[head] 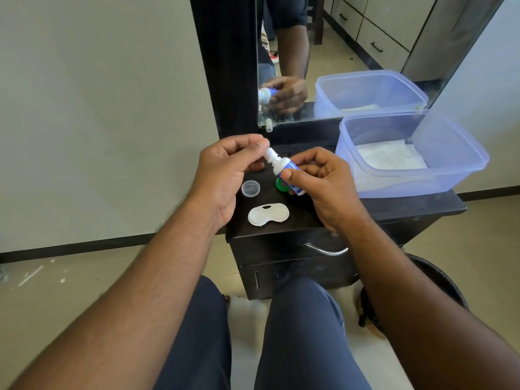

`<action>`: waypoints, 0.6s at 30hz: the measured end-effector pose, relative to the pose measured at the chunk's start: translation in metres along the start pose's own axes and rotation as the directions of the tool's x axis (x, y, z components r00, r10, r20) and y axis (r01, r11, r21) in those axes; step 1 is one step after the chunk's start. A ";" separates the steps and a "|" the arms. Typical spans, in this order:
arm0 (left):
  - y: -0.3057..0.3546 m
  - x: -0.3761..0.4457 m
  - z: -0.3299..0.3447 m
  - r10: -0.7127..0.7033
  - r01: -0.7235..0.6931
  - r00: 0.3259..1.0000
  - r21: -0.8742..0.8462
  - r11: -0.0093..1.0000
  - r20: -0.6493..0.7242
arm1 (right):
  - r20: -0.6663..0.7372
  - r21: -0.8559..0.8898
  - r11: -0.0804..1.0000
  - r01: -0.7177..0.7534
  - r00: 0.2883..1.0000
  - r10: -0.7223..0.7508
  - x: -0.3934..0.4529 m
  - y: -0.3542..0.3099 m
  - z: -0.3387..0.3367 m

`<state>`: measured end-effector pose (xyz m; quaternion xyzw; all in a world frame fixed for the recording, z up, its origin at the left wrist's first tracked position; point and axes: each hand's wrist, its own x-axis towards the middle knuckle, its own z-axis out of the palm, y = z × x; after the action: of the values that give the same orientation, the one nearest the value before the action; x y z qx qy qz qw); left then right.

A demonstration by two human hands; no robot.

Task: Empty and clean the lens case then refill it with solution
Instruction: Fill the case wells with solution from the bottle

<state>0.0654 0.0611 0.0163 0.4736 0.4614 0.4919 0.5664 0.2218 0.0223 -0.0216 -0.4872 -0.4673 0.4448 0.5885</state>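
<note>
Blue plastic tub (439,175) on my dark table (408,206), white cloth (391,157) inside; mirror (351,52) behind it; chrome drawer handle (326,250) below; black bin (439,280) at my right knee.

- No text, brand or number readable anywhere.
- Blue label on solution bottle (291,171): print too small and blurred to make out.
- Faint embossed marks inside clear cap (250,188): illegible.
</note>
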 end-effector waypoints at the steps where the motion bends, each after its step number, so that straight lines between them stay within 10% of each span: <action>1: -0.001 0.000 0.002 -0.010 0.009 0.999 -0.006 1.000 -0.032 | 0.003 -0.018 1.000 -0.003 1.000 0.003 -0.001 -0.001 0.001; 18: 0.007 -0.004 0.015 0.051 -0.051 0.998 0.001 0.999 0.039 | 0.013 -0.007 1.000 0.016 1.000 -0.016 -0.001 -0.001 -0.001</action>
<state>0.0788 0.0560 0.0253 0.4953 0.4385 0.4965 0.5621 0.2226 0.0212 -0.0208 -0.4826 -0.4767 0.4415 0.5872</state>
